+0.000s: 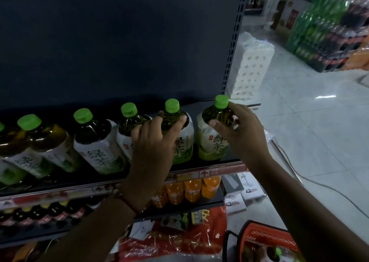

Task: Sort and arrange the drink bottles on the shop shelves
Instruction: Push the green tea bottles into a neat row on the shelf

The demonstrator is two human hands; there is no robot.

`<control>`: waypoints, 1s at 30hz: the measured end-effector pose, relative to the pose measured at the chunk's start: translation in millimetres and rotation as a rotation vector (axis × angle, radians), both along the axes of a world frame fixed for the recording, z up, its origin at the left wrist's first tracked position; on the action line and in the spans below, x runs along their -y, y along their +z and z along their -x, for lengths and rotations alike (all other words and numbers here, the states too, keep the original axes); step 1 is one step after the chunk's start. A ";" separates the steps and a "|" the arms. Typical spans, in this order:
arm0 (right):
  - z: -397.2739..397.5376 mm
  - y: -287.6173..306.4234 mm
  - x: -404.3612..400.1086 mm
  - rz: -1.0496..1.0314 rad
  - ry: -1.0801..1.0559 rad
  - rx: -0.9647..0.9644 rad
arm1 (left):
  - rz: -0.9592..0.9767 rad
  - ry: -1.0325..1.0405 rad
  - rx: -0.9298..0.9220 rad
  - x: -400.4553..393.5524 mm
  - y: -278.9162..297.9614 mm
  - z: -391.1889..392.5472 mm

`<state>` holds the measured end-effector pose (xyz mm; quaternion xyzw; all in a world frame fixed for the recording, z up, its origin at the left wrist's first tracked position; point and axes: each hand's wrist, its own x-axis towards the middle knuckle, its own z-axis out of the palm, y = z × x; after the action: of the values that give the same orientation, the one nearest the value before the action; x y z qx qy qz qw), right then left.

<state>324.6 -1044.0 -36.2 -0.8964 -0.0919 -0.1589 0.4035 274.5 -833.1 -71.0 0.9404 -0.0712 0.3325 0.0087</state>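
Observation:
A row of green-tea bottles with light green caps and white-green labels stands on the dark shelf (209,165). My left hand (153,142) grips the shoulder of the second bottle from the right (174,116), thumb on its right side. My right hand (242,132) holds the rightmost bottle (213,134) at its shoulder, thumb in front and fingers behind. Both bottles stand upright near the shelf's right end. More of the same bottles (95,140) line up to the left.
Orange soda bottles (187,190) and dark cola bottles (46,212) fill the lower shelf. A red shopping basket (259,239) and a red plastic-wrapped pack (175,239) lie on the floor below. Packs of green bottles (319,24) and wrapped paper rolls (251,64) stand across the tiled aisle.

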 end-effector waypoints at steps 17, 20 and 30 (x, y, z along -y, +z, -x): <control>75.0 -41.6 -11.3 0.366 0.081 0.050 | 0.130 -0.135 -0.170 3.4 -14.5 59.0; 114.5 -74.7 -7.8 0.500 0.145 0.018 | 0.179 -0.170 -0.285 -4.9 -56.6 101.1; 146.5 -252.7 4.3 0.566 0.127 -0.389 | 0.186 -0.041 -0.723 13.6 -209.1 125.9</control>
<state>178.1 -1048.3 -288.9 -0.9787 -0.1092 0.0720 0.1581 148.6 -846.7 -280.1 0.9906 -0.0516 -0.0161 0.1254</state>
